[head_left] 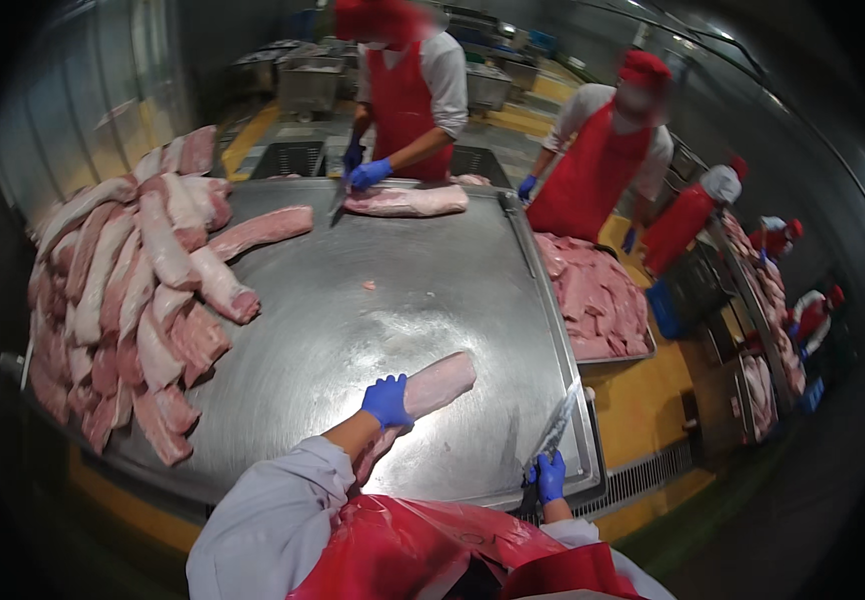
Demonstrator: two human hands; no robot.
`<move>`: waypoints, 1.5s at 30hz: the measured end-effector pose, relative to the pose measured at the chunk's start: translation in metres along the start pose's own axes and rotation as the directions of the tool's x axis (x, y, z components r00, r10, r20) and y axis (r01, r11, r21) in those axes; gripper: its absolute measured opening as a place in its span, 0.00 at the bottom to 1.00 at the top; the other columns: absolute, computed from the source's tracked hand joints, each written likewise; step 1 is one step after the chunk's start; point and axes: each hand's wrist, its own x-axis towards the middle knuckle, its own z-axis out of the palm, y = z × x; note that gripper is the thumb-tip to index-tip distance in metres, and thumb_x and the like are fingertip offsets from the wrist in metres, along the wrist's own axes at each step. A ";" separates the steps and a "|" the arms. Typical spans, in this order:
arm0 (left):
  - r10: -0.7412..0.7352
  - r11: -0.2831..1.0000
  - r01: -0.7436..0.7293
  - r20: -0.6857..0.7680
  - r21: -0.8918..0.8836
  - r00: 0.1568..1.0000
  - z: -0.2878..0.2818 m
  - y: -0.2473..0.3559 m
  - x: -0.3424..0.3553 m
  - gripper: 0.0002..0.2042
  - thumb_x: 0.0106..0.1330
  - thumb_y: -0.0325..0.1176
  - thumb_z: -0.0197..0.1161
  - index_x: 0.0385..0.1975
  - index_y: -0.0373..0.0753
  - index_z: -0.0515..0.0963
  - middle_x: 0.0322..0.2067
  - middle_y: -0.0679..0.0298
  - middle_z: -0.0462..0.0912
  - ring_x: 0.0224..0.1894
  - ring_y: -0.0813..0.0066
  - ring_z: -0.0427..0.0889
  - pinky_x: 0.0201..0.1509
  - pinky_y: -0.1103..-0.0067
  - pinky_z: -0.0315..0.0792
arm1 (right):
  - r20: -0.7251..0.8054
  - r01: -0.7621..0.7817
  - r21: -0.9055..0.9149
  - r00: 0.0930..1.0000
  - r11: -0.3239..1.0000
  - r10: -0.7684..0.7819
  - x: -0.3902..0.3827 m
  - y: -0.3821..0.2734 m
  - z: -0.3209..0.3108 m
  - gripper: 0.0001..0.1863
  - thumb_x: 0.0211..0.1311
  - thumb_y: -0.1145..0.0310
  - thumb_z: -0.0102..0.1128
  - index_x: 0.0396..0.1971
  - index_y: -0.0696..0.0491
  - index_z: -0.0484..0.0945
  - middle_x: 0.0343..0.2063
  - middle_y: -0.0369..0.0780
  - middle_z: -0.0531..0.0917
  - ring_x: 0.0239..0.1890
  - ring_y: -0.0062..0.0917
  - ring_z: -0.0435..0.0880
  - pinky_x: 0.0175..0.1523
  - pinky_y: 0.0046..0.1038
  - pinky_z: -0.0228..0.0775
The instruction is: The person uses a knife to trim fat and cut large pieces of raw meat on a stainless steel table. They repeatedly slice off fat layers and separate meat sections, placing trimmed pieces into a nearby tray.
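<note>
A long pale pork loin (440,386) lies slantwise on the steel table, close to my apron. My blue-gloved left hand (387,401) is wrapped over its middle, fingers pressed round the meat. At the table's right front corner, my blue-gloved right hand (551,477) is closed round the handle of a knife (559,422). The blade points up and away, apart from the loin. Part of the loin's near end is hidden by my left arm and sleeve.
A big pile of pork loins (118,290) covers the left of the steel table (353,300). Across it, a co-worker (411,110) cuts another loin (408,201). Beyond the right edge stands a tray of meat pieces (598,300); other workers stand behind.
</note>
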 end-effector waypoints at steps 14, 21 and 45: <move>-0.373 0.928 0.346 -0.353 -0.137 0.858 0.076 0.092 0.011 0.44 0.46 0.60 0.74 0.57 0.36 0.67 0.47 0.48 0.77 0.49 0.50 0.79 0.51 0.59 0.75 | 0.244 -0.150 -0.034 0.958 0.988 0.153 0.082 0.008 -0.055 0.07 0.69 0.70 0.53 0.43 0.52 0.67 0.18 0.39 0.75 0.12 0.23 0.72 0.15 0.27 0.66; -0.224 0.974 0.216 -0.330 -0.063 0.917 0.086 0.103 0.040 0.51 0.49 0.50 0.73 0.72 0.38 0.53 0.70 0.37 0.56 0.65 0.35 0.67 0.67 0.58 0.66 | 0.369 -0.107 -0.139 0.917 0.985 0.152 0.128 0.015 -0.023 0.05 0.71 0.68 0.52 0.41 0.52 0.70 0.20 0.35 0.75 0.15 0.20 0.73 0.19 0.24 0.68; -0.214 0.905 0.158 -0.102 -0.395 0.971 0.035 0.067 0.091 0.46 0.52 0.34 0.69 0.75 0.45 0.56 0.63 0.44 0.71 0.64 0.52 0.73 0.68 0.67 0.68 | 0.473 -0.143 -0.286 0.839 0.947 0.269 0.180 -0.025 0.125 0.41 0.68 0.70 0.53 0.77 0.40 0.46 0.26 0.43 0.80 0.18 0.24 0.78 0.25 0.29 0.77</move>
